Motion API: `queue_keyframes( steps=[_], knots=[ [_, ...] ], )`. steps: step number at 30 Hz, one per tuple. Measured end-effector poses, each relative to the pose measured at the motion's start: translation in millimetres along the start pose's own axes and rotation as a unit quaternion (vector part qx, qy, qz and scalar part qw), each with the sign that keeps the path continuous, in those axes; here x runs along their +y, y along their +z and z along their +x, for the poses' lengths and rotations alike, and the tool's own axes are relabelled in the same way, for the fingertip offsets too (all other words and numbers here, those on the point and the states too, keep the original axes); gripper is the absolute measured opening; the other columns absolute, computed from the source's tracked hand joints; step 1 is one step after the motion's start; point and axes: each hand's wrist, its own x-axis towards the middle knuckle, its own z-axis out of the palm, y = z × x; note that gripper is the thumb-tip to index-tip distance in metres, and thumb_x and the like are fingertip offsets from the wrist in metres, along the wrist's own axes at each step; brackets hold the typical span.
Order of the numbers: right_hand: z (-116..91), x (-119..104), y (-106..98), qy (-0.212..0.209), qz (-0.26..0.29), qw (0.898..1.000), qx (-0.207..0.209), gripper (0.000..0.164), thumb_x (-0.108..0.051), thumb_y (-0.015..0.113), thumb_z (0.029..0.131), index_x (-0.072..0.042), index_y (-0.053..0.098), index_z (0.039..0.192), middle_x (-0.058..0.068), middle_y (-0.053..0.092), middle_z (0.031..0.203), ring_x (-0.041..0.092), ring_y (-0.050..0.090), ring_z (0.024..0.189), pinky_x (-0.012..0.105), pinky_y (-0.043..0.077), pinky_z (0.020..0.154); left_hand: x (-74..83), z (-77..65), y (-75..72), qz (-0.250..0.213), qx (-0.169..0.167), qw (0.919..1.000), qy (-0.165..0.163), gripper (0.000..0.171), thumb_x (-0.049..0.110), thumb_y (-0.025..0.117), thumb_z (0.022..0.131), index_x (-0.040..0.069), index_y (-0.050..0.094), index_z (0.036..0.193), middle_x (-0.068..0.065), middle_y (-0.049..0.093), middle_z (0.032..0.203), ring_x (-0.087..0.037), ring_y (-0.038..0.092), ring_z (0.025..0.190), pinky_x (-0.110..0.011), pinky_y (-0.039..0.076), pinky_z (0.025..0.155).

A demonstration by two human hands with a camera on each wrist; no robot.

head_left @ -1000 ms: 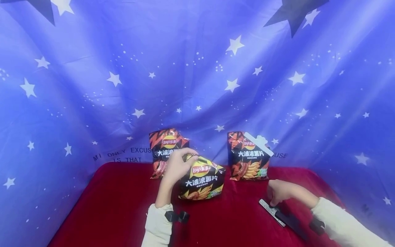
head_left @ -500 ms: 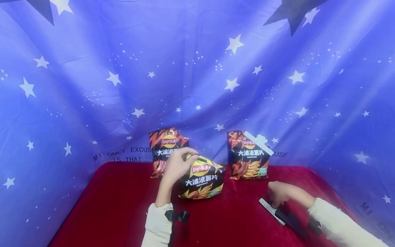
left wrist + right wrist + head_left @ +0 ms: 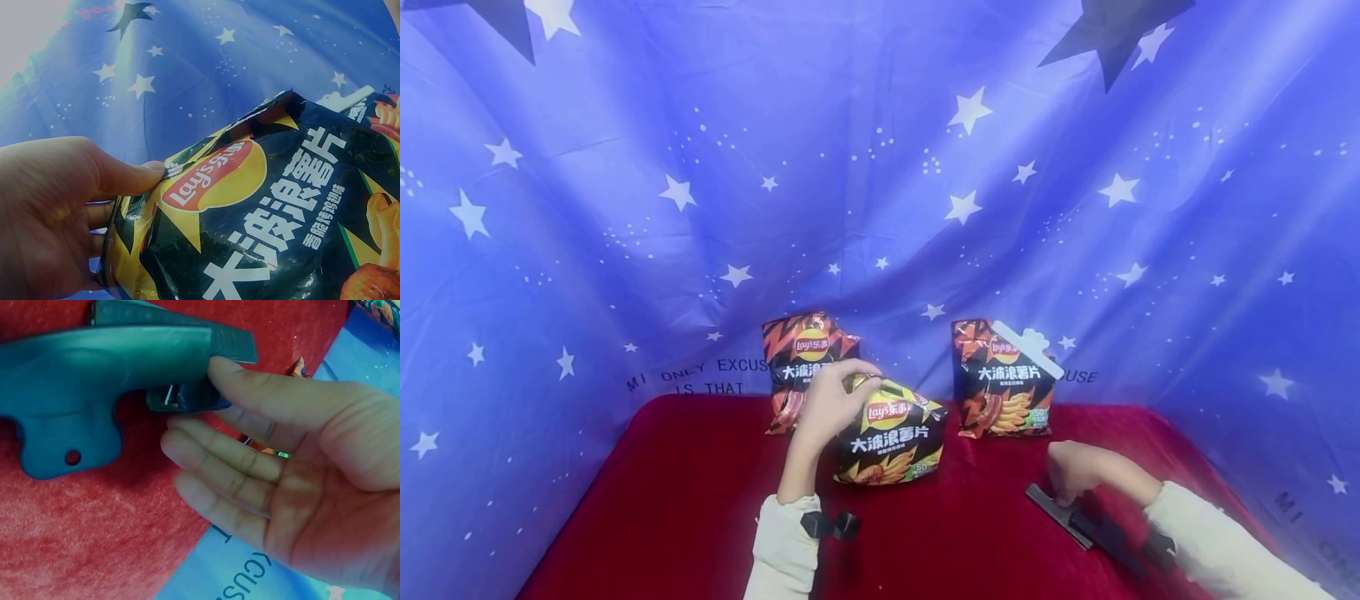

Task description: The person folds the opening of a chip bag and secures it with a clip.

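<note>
My left hand (image 3: 831, 408) pinches the folded upper left corner of a black and yellow bag of potato chips (image 3: 891, 442). In the left wrist view the thumb lies over the fold, the other fingers behind it. My right hand (image 3: 1078, 468), low above the table, pinches the end of a dark bag clip (image 3: 81, 375) between thumb and finger. That clip has a tab with a small hole. A dark textured bar (image 3: 234, 340) shows behind it; whether it belongs to the clip I cannot tell.
A red and black chip bag (image 3: 1007, 392) with a white clip (image 3: 1026, 348) across its corner stands behind, at the right. Another red and black bag (image 3: 793, 337) stands behind my left hand. The red cloth-covered table (image 3: 685, 517) meets a starry blue curtain (image 3: 850, 225).
My right hand has shifted very slightly, and the textured bar below it has turned from pale and shiny to dark. The left hand and its chip bag look the same.
</note>
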Motion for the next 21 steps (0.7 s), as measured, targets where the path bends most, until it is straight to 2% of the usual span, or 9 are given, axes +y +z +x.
queue_keyframes(
  steps=[7, 13, 17, 21],
  knots=[
    [1.6, -5.8, 0.1, -0.001, 0.056, 0.998, 0.005, 0.020, 0.005, 0.083, 0.064, -0.007, 0.068, 0.065, -0.007, 0.061, 0.053, 0.002, 0.053, 0.047, 0.020, 0.045, 0.046, 0.2, -0.2, -0.6, -0.002, 0.001, 1.0000, -0.001, 0.012, 0.013, 0.076, 0.091, 0.010, 0.079, 0.103, -0.003, 0.078, 0.101, -0.017, 0.069, 0.090, -0.035, 0.056, 0.081],
    [10.1, -11.4, 2.1, -0.022, 0.091, 0.995, 0.017, 0.020, 0.004, 0.082, 0.066, -0.005, 0.066, 0.073, -0.007, 0.060, 0.060, 0.001, 0.048, 0.054, 0.021, 0.044, 0.052, 0.4, -0.7, -0.8, 0.005, 0.000, 1.0000, 0.004, 0.011, 0.013, 0.075, 0.091, 0.013, 0.079, 0.102, -0.003, 0.078, 0.101, -0.014, 0.068, 0.086, -0.031, 0.055, 0.078],
    [15.5, -14.2, 3.7, -0.034, 0.130, 0.991, 0.019, 0.022, 0.005, 0.082, 0.069, -0.002, 0.064, 0.079, -0.002, 0.064, 0.063, 0.002, 0.052, 0.056, 0.021, 0.046, 0.054, 1.1, -1.0, -1.0, 0.006, -0.001, 1.0000, 0.001, 0.012, 0.013, 0.076, 0.091, 0.012, 0.079, 0.102, -0.003, 0.078, 0.101, -0.013, 0.067, 0.085, -0.031, 0.054, 0.078],
    [19.4, -15.4, 4.9, -0.036, 0.147, 0.988, 0.022, 0.022, 0.004, 0.083, 0.071, 0.000, 0.065, 0.085, 0.000, 0.066, 0.064, 0.002, 0.053, 0.057, 0.021, 0.047, 0.055, 1.2, -0.6, -1.5, 0.006, 0.000, 1.0000, -0.006, 0.012, 0.015, 0.076, 0.091, 0.013, 0.079, 0.102, -0.002, 0.078, 0.101, -0.014, 0.068, 0.087, -0.033, 0.054, 0.080]
  ],
)
